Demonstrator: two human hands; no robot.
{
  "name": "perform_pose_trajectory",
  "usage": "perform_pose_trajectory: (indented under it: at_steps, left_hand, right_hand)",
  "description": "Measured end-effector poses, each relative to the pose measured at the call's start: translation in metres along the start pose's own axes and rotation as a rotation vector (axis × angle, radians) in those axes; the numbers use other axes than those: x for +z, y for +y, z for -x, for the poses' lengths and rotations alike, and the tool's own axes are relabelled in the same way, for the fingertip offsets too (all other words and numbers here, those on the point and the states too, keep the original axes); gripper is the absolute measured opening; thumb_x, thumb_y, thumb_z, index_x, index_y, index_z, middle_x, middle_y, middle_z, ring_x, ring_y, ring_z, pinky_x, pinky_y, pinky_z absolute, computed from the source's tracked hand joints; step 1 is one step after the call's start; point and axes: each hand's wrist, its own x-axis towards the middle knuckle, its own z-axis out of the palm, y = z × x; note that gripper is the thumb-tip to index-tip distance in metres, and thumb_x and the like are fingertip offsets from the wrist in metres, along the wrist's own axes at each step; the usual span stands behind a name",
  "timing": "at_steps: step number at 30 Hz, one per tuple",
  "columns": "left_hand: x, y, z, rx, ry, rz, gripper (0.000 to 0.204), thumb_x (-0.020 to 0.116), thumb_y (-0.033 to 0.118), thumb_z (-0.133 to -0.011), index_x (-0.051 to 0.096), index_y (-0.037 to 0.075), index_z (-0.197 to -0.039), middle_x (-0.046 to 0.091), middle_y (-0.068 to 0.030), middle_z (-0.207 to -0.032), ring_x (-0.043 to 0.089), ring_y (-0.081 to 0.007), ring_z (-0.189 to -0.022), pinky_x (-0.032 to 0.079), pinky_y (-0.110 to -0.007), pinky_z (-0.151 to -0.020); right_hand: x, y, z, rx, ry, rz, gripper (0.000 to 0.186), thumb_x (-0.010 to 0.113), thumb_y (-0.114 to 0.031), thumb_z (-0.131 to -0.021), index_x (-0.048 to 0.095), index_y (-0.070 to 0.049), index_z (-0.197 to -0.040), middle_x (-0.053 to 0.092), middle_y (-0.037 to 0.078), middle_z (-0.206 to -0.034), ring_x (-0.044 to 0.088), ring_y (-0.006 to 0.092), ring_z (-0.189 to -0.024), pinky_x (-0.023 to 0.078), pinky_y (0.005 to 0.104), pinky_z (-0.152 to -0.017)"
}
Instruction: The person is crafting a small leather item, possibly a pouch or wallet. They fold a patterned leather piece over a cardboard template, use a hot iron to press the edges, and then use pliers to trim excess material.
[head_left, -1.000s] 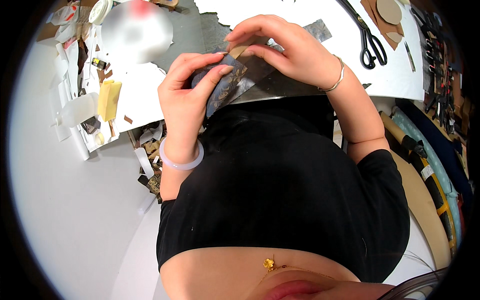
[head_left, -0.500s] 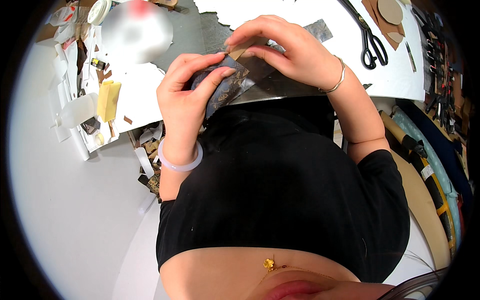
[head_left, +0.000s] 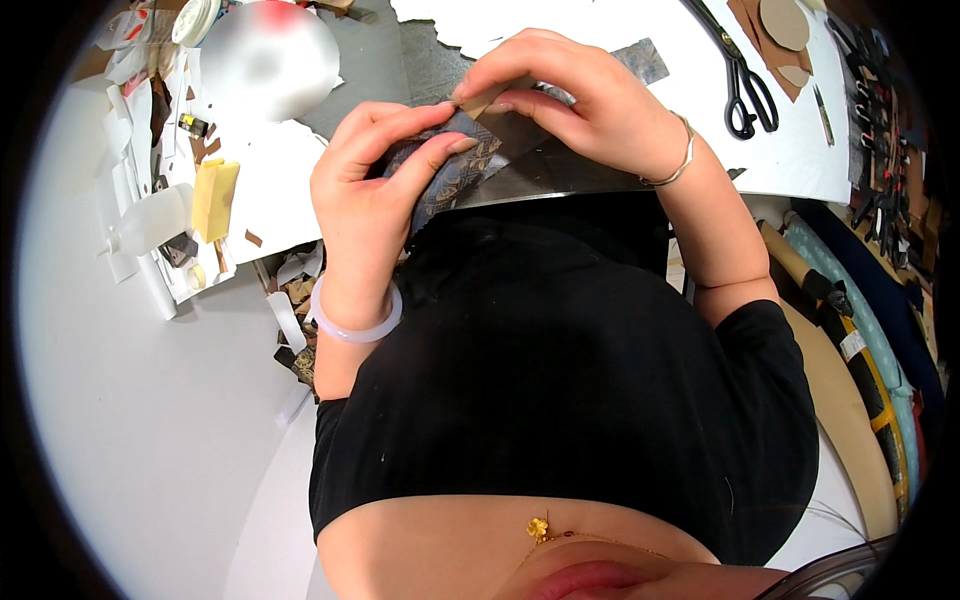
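My left hand [head_left: 365, 185] grips a dark grey-blue piece of material [head_left: 448, 175] with a tan printed pattern, thumb on its face and index fingertip at its top edge. My right hand [head_left: 590, 110] pinches a small tan piece [head_left: 480, 100] where it meets the patterned material, its fingertips almost touching my left index finger. Both hands are just above a dark metal plate [head_left: 550, 175] at the front edge of the white worktable [head_left: 800, 165]. A shiny grey patch [head_left: 637, 60] lies beyond my right hand.
Black scissors [head_left: 740, 90], a slim tool [head_left: 824, 115] and cardboard pieces [head_left: 780, 25] lie at right, near hanging tools [head_left: 880, 120] and fabric rolls [head_left: 850, 330]. At left are a yellow block [head_left: 215, 200], a translucent bottle [head_left: 150, 220] and paper scraps. An offcut pile [head_left: 295, 310] sits below.
Both hands have shifted very slightly upward, the left one also a little leftward, with the held pieces still between them. The grips look the same.
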Motion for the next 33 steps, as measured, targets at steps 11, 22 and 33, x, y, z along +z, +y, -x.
perform_pose_trajectory:
  at_steps: [11,22,33]
  left_hand:
    - [-0.003,0.002,-0.005,0.045,-0.034,-0.095,0.025,0.087,-0.001,-0.080,0.081,0.002,-0.104,0.069,-0.0043,-0.092,0.067,-0.0131,-0.083,0.053,-0.025,-0.075]
    - [0.002,0.009,-0.010,0.177,-0.021,-0.284,0.027,0.088,0.000,-0.078,0.080,0.003,-0.103,0.068,-0.0039,-0.101,0.063,-0.0129,-0.088,0.050,-0.025,-0.077]
    - [0.017,-0.004,-0.019,0.340,0.073,-0.304,0.028,0.084,0.002,-0.072,0.079,0.010,-0.099,0.072,-0.0035,-0.120,0.068,-0.0231,-0.103,0.053,-0.034,-0.089]
  right_hand:
    - [-0.002,0.000,0.001,0.006,-0.043,-0.027,0.029,0.066,0.011,-0.091,0.073,-0.005,-0.114,0.075,0.009,-0.114,0.070,0.0269,-0.109,0.056,0.0369,-0.094]
    - [0.004,0.002,0.008,0.002,0.109,-0.065,0.025,0.067,0.007,-0.092,0.073,-0.005,-0.114,0.074,0.008,-0.110,0.070,0.0255,-0.102,0.058,0.0347,-0.089]
    - [0.009,0.007,0.019,0.024,0.203,-0.149,0.031,0.061,0.011,-0.094,0.073,-0.004,-0.118,0.072,0.009,-0.117,0.070,0.0229,-0.106,0.059,0.0324,-0.092]
